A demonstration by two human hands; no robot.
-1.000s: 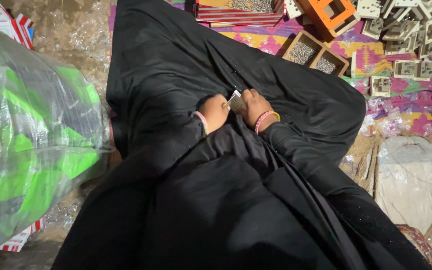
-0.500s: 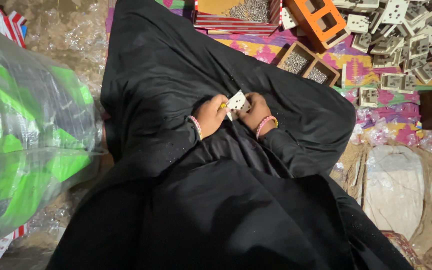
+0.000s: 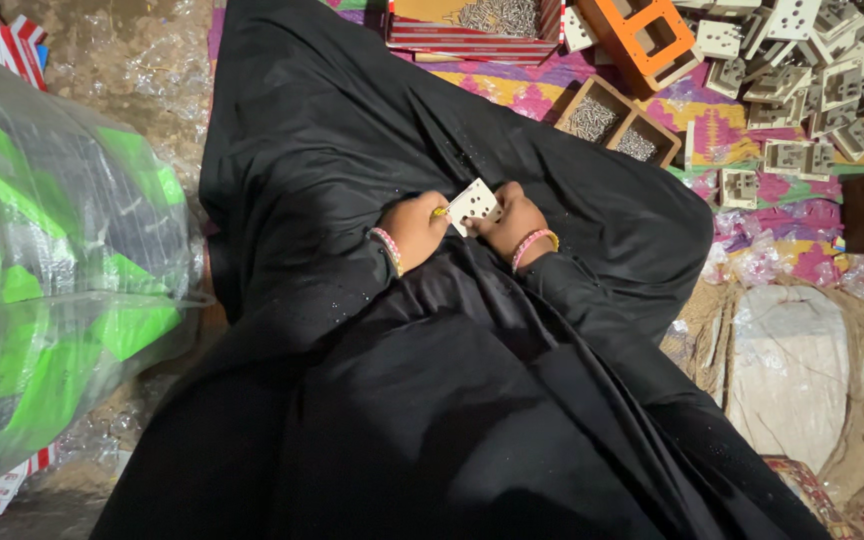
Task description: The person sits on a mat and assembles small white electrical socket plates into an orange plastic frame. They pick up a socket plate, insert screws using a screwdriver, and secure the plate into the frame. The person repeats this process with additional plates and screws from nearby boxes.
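Observation:
My two hands meet over my lap, which is covered by a black garment [image 3: 372,170]. My right hand [image 3: 514,218] grips a small white plastic socket part [image 3: 473,204] with round holes in its face. My left hand [image 3: 414,228] is closed around a yellow-handled tool [image 3: 439,211], only its tip showing, pressed against the left edge of the white part. Both wrists wear pink bead bracelets.
A heap of similar white socket parts [image 3: 812,70] lies at the top right beside an orange plastic frame [image 3: 647,35]. Wooden trays of small screws [image 3: 612,122] and a red box of screws [image 3: 477,22] sit ahead. A large plastic bag with green contents [image 3: 52,280] fills the left. Burlap sacking [image 3: 802,370] lies at right.
The white part has turned from edge-on to face-up between my hands. The yellow tool tip became visible in my left hand.

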